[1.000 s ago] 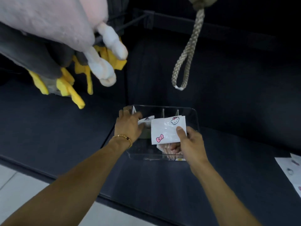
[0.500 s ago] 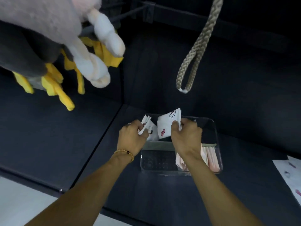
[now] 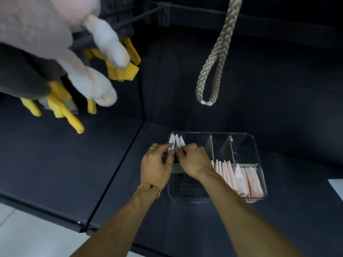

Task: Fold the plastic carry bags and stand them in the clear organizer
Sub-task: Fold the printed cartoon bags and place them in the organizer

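The left hand's fingers curl in and pinch the near edge of the white bags, which stand upright in the far-left compartment of the organizer. The right hand's fingers are curled too, pressed against the same bags from the right side; whether they pinch a bag or only push it I cannot tell, since the knuckles hide the tips. The two hands touch or nearly touch over that compartment, the left hand coming in over the organizer's left wall, the right hand reaching across its middle. A beaded bracelet sits on the left wrist. In the near-right compartment a row of pink bags stands on edge, leaning slightly. Two dividers split the far side. The organizer rests on a dark table. Above, a braided rope hangs in a loop, and plush toys with yellow feet hang at upper left. A white sheet lies at the right edge.
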Motion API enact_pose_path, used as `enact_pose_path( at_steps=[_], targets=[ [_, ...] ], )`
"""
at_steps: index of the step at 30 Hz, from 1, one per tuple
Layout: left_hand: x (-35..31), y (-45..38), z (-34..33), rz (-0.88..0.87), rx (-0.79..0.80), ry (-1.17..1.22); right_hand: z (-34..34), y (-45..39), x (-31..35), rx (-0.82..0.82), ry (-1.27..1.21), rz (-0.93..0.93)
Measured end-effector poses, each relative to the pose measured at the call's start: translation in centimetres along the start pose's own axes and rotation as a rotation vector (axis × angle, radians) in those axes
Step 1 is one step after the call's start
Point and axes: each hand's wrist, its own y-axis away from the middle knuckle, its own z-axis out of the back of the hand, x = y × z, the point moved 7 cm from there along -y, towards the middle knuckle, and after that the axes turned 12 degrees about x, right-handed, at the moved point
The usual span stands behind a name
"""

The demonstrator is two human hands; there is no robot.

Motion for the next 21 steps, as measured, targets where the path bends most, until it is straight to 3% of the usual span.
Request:
enact_pose_path(
  at_steps=[3, 7, 12, 16, 21],
  targets=[
    [0.0, 0.0, 0.0, 0.033, 0.011, 0.025, -0.1, -0.1, -0.1, 0.016, -0.022, -0.038],
    [-0.2, 0.7, 0.8, 0.11, -0.024, 0.155, 1.9, 1.2, -0.5, -0.123, -0.239, -0.02],
    [-1.8, 3.5, 1.0, 0.282, -0.067, 0.7, 5.5, 5.0, -3.1, -0.396, -0.525, -0.009],
    [-5.3, 6.5, -1.7, 0.256, 0.051, 0.84, 6.8, 9.7, -7.0, -0.531, -0.681, -0.053],
    [-10.1, 11.0, -8.6, 0.213, 0.283, 0.813, 9.3, 17.7, -16.3, -0.698, -0.748, -0.195]
  ],
)
